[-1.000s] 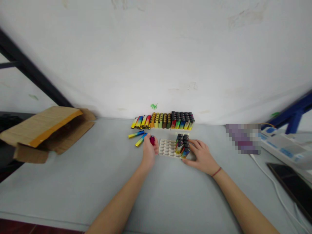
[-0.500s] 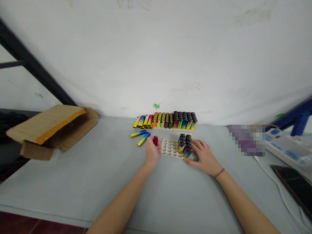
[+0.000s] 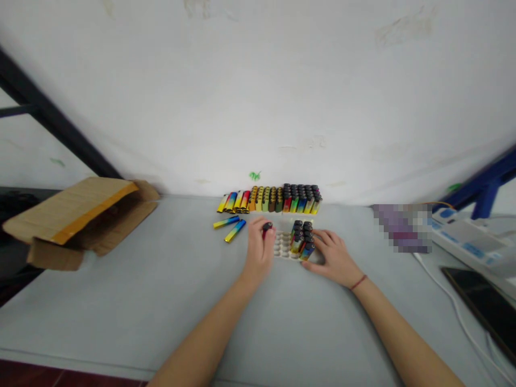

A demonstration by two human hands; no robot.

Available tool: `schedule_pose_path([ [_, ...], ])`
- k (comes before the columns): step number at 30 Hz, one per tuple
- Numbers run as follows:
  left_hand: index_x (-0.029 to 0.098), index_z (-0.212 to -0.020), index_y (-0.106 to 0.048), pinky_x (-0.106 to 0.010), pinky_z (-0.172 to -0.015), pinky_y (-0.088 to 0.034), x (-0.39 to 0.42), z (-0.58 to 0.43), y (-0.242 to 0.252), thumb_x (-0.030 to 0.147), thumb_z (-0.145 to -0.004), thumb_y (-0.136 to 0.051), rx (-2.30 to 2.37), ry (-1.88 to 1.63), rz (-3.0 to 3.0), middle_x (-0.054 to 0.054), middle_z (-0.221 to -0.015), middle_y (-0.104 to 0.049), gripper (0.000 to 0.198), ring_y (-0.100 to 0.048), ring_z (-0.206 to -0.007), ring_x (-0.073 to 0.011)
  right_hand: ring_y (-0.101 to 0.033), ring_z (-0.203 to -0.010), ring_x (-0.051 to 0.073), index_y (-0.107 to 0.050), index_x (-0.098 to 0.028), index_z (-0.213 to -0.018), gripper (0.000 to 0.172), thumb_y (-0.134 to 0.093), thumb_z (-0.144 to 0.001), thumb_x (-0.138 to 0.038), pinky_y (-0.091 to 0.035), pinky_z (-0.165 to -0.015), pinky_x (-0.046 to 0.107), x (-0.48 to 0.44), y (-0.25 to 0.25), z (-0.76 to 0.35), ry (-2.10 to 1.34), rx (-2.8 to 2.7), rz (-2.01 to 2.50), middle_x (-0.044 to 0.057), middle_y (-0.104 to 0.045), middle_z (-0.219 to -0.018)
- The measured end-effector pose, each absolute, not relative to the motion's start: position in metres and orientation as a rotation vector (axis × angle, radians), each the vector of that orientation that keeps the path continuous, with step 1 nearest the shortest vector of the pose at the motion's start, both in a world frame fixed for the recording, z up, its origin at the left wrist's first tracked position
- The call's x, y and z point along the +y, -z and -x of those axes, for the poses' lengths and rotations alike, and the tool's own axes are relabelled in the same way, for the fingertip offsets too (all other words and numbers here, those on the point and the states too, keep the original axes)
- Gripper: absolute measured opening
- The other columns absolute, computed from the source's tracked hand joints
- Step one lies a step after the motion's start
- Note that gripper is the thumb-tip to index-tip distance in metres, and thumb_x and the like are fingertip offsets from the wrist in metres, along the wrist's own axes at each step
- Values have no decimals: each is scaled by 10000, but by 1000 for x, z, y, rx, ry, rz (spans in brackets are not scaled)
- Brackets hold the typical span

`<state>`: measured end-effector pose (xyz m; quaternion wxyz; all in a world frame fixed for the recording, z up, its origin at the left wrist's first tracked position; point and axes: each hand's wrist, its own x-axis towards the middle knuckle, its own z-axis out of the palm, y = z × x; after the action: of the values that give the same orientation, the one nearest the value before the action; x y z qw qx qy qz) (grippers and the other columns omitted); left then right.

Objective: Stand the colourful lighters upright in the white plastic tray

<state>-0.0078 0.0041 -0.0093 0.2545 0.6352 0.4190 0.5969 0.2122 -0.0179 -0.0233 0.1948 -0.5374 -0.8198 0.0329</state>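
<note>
In my left hand [image 3: 260, 250] a dark-topped lighter [image 3: 267, 227] with some red on its body is pinched upright, over the left end of a white tray [image 3: 284, 250] with round hollows. Several colourful lighters [image 3: 302, 235] with black tops stand packed in the tray's right part. My right hand [image 3: 334, 260] rests against that right end, fingers spread, the thumb by the near corner and the fingertips beside the lighters. Two blue-and-yellow lighters [image 3: 235, 231] lie on the table just left of my left hand.
Behind the tray stand rows of black-topped lighters [image 3: 301, 198] and gold-topped ones [image 3: 266, 199], with more lying [image 3: 234, 201] to their left. An open cardboard box [image 3: 76, 209] is at the left. At the right are a power strip [image 3: 467, 236], a phone [image 3: 479, 301] and a white cable [image 3: 449, 298].
My left hand has moved right with the lighter, from beside the tray to over its left end. The right hand stays at the tray's right end. The whole view has shifted slightly.
</note>
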Motion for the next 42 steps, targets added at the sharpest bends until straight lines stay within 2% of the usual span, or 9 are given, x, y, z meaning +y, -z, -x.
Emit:
schedule_pose_path([
  [3,196,-1085,-556,-364,-892,-454,-3,8,2,287,-933,-459,1080,-1629,-2167,-98,-1040,-546,202,-534,-1017,-196,-459,-1174,329,-580,-193,-1238,594,-659,-757,-532,-388,-985,497,-18,23,-211,-97,-2290,1506,126,-566,-1305],
  [6,201,-1086,-582,-367,-893,-451,-5,9,-5,238,-911,-506,891,-1472,-2383,-86,-1002,-616,194,-562,-979,-196,-462,-1174,328,-571,-223,-1257,589,-664,-750,-507,-391,-981,501,-18,22,-211,-98,-2282,1499,116,-570,-1301],
  [10,187,-1060,-612,-376,-874,-463,-3,9,-5,239,-895,-531,811,-1286,-2395,-93,-982,-672,191,-598,-943,-204,-459,-1179,324,-571,-217,-1261,590,-650,-759,-516,-390,-984,498,-18,22,-210,-92,-2284,1502,116,-571,-1297],
  [16,181,-1043,-628,-380,-883,-464,2,11,0,259,-883,-567,810,-1193,-2402,-92,-975,-700,188,-622,-936,-208,-454,-1180,322,-568,-184,-1266,618,-653,-759,-528,-382,-993,487,-18,22,-211,-101,-2296,1506,127,-564,-1307],
  [22,183,-1052,-629,-365,-893,-471,2,11,0,266,-884,-570,838,-1146,-2360,-95,-1009,-701,197,-624,-963,-199,-456,-1177,329,-566,-215,-1273,608,-656,-757,-523,-385,-979,497,-18,23,-211,-105,-2278,1501,122,-566,-1305],
  [25,201,-1107,-601,-358,-868,-490,2,11,2,289,-874,-578,923,-1082,-2291,-90,-1023,-694,251,-636,-915,-189,-462,-1174,332,-560,-234,-1283,606,-648,-760,-527,-388,-973,501,-19,23,-211,-100,-2283,1496,121,-570,-1299],
  [32,206,-976,-642,-345,-886,-498,5,12,4,276,-882,-571,806,-1161,-2287,-84,-998,-692,137,-639,-964,-185,-458,-1177,330,-564,-229,-1282,606,-632,-769,-545,-387,-974,496,-18,22,-211,-88,-2291,1498,122,-567,-1303],
  [42,235,-1054,-689,-331,-875,-490,5,15,1,233,-914,-524,721,-1140,-2492,-65,-996,-693,216,-628,-951,-170,-444,-1188,322,-562,-206,-1275,611,-629,-773,-547,-378,-989,486,-19,21,-211,-115,-2306,1518,116,-557,-1315],
])
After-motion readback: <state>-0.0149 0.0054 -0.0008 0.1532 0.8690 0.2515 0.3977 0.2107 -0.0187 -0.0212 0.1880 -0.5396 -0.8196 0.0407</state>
